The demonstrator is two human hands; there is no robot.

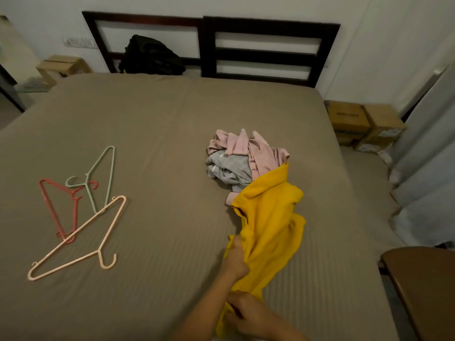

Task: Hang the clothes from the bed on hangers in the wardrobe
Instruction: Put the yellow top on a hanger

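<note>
A: Hands?
B: Left hand point(235, 258) grips the yellow garment point(269, 222) mid-length; right hand point(246, 313) pinches its near end (fingers curled into the cloth).
A: Position?
B: Garment on bed point(160, 143), far end touching pink-grey pile point(243, 156). Three hangers point(67, 238) well apart, left.

bedroom clutter round the edges
a black bag point(150, 56) sits by the far wall, a switch panel point(78, 42) left of it, above a cardboard box point(62, 66); stacked boxes point(364, 125) beside a pale curtain point(428, 168); a brown, possibly wooden, surface point(423, 286) at lower right.
</note>
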